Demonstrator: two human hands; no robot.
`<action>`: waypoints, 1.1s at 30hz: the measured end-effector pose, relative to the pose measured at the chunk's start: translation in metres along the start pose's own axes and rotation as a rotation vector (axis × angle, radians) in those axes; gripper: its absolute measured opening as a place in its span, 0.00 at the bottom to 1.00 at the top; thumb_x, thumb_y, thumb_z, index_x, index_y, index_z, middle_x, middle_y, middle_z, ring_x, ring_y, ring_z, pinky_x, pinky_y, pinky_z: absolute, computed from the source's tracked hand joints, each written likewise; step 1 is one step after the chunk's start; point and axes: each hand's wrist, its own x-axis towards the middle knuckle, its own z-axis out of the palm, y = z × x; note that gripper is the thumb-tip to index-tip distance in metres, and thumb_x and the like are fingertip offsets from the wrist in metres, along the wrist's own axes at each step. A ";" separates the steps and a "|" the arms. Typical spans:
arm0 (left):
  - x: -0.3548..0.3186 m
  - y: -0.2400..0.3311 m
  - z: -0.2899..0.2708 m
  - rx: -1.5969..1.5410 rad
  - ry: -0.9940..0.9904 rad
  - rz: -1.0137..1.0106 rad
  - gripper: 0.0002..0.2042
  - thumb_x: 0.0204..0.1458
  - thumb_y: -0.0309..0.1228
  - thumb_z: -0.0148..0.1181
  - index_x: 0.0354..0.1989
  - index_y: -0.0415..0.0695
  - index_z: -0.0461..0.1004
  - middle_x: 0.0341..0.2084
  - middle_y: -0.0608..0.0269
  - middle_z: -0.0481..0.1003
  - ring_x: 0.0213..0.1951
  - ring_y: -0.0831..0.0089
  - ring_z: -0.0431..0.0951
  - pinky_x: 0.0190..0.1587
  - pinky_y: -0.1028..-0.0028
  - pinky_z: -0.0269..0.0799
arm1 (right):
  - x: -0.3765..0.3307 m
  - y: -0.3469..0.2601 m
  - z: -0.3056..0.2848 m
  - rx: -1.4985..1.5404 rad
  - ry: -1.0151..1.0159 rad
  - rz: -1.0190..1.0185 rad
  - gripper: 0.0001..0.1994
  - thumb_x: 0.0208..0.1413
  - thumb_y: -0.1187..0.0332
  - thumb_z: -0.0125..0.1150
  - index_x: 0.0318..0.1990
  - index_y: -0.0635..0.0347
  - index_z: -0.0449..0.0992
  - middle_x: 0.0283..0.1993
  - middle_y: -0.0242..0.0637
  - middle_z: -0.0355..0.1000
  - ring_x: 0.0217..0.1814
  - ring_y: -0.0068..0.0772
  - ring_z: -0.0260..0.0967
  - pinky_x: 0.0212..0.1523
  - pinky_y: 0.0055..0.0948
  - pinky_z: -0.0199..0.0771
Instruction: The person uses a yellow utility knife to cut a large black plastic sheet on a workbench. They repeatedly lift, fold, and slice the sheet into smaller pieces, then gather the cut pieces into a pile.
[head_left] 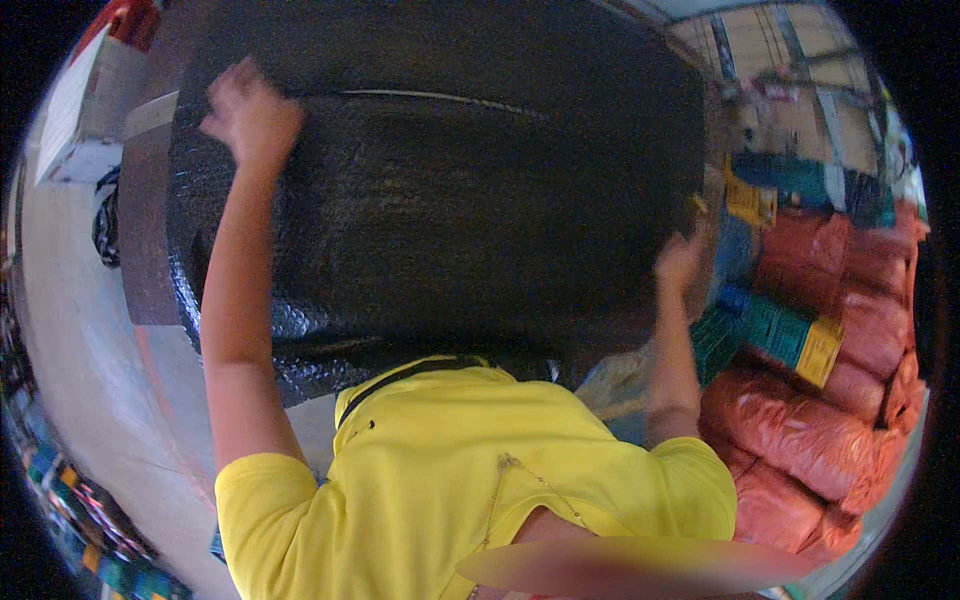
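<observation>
A broad sheet of shiny black plastic wrap [430, 220] covers the work surface in front of me, its near edge hanging by my waist. A thin pale line [430, 95] crosses its far part. My left hand [255, 118] is over the sheet's far left, fingers apart and somewhat blurred, with nothing seen in it. Toward the right edge, my right hand [680, 262] is closed. A small yellow bit shows just above its fingers, but blur hides what the hand holds.
Red plastic-wrapped bundles [790, 420] are piled at the right, with a green and yellow package [790, 335] on them. Cardboard boxes [780, 60] stand at the far right. A white box [85, 110] sits at the far left, above a pale floor [90, 280].
</observation>
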 end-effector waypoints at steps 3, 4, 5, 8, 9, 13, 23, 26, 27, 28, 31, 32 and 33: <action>0.002 0.100 -0.009 -0.140 0.043 0.821 0.35 0.44 0.43 0.62 0.64 0.58 0.58 0.70 0.58 0.43 0.70 0.50 0.36 0.63 0.35 0.32 | -0.048 -0.164 0.044 0.464 -0.262 -0.130 0.27 0.58 0.74 0.50 0.66 0.49 0.57 0.60 0.48 0.66 0.61 0.45 0.65 0.60 0.37 0.65; 0.000 0.123 -0.013 -0.027 -0.038 0.986 0.33 0.43 0.40 0.66 0.61 0.64 0.63 0.70 0.61 0.42 0.70 0.50 0.33 0.63 0.34 0.32 | -0.054 -0.209 0.050 0.554 -0.318 -0.229 0.27 0.59 0.73 0.50 0.67 0.47 0.56 0.59 0.51 0.66 0.59 0.49 0.66 0.59 0.40 0.66; -0.001 0.146 -0.016 0.066 -0.123 1.155 0.32 0.41 0.36 0.70 0.59 0.71 0.68 0.71 0.65 0.41 0.71 0.50 0.29 0.64 0.33 0.31 | -0.057 -0.251 0.056 0.507 -0.284 -0.202 0.27 0.60 0.71 0.48 0.67 0.46 0.56 0.56 0.55 0.67 0.57 0.56 0.66 0.56 0.44 0.68; 0.002 0.175 -0.028 0.141 -0.457 1.413 0.31 0.42 0.40 0.68 0.59 0.72 0.67 0.71 0.65 0.41 0.71 0.50 0.28 0.62 0.30 0.29 | -0.073 -0.294 0.034 0.403 -0.428 0.050 0.26 0.60 0.67 0.47 0.66 0.39 0.56 0.40 0.59 0.70 0.42 0.61 0.70 0.45 0.51 0.71; 0.003 0.176 -0.032 0.215 -0.510 1.421 0.31 0.43 0.42 0.68 0.59 0.72 0.67 0.71 0.65 0.41 0.71 0.50 0.27 0.62 0.29 0.28 | -0.094 -0.288 0.018 0.378 -0.484 0.069 0.26 0.60 0.67 0.47 0.66 0.37 0.56 0.38 0.58 0.70 0.41 0.61 0.71 0.44 0.51 0.72; 0.007 0.173 -0.033 0.152 -0.527 1.360 0.27 0.44 0.39 0.67 0.57 0.73 0.70 0.71 0.64 0.38 0.71 0.50 0.24 0.62 0.31 0.21 | -0.248 -0.213 -0.034 0.287 -0.629 0.107 0.29 0.60 0.69 0.49 0.67 0.31 0.53 0.41 0.56 0.67 0.39 0.58 0.70 0.38 0.49 0.73; 0.060 0.090 0.046 0.003 -0.123 0.441 0.39 0.46 0.60 0.46 0.66 0.56 0.51 0.71 0.57 0.38 0.71 0.51 0.31 0.62 0.32 0.22 | -0.391 -0.165 -0.012 0.328 0.039 0.357 0.28 0.50 0.70 0.63 0.61 0.52 0.64 0.46 0.48 0.65 0.43 0.44 0.67 0.44 0.35 0.69; 0.095 0.057 0.085 0.224 -0.286 0.109 0.49 0.47 0.72 0.33 0.71 0.46 0.41 0.71 0.53 0.38 0.71 0.53 0.35 0.61 0.32 0.20 | -0.300 -0.216 -0.004 0.312 0.044 0.081 0.25 0.35 0.57 0.76 0.38 0.62 0.74 0.60 0.53 0.59 0.60 0.53 0.58 0.60 0.47 0.56; 0.104 0.051 0.094 0.230 -0.296 0.099 0.49 0.47 0.71 0.34 0.70 0.45 0.42 0.71 0.54 0.38 0.71 0.53 0.34 0.60 0.32 0.18 | -0.268 -0.235 0.011 0.472 0.036 0.037 0.30 0.29 0.51 0.77 0.39 0.63 0.75 0.63 0.52 0.58 0.66 0.55 0.53 0.64 0.52 0.50; 0.112 0.047 0.100 0.186 -0.338 0.120 0.50 0.47 0.71 0.35 0.70 0.45 0.42 0.71 0.55 0.38 0.71 0.53 0.33 0.60 0.31 0.17 | -0.245 -0.255 0.022 0.397 -0.013 -0.006 0.32 0.29 0.50 0.77 0.40 0.63 0.75 0.62 0.51 0.59 0.67 0.55 0.52 0.64 0.51 0.50; 0.125 0.050 0.104 0.348 -0.332 0.067 0.50 0.47 0.72 0.34 0.70 0.45 0.41 0.71 0.56 0.38 0.71 0.51 0.32 0.59 0.31 0.16 | -0.228 -0.261 0.049 0.424 -0.075 -0.011 0.28 0.29 0.57 0.76 0.39 0.62 0.75 0.54 0.49 0.67 0.61 0.52 0.60 0.61 0.46 0.60; 0.125 0.050 0.101 0.422 -0.408 0.137 0.50 0.47 0.72 0.34 0.71 0.45 0.40 0.71 0.56 0.38 0.71 0.50 0.31 0.60 0.32 0.17 | -0.238 -0.246 0.056 0.441 -0.109 0.003 0.26 0.29 0.60 0.75 0.39 0.61 0.75 0.50 0.48 0.70 0.58 0.51 0.64 0.59 0.43 0.63; 0.123 0.052 0.097 0.503 -0.422 0.206 0.50 0.47 0.72 0.33 0.71 0.45 0.39 0.71 0.57 0.38 0.71 0.49 0.31 0.60 0.32 0.17 | -0.262 -0.218 0.055 0.431 0.014 0.083 0.21 0.30 0.68 0.71 0.38 0.61 0.75 0.42 0.48 0.72 0.48 0.53 0.70 0.52 0.43 0.70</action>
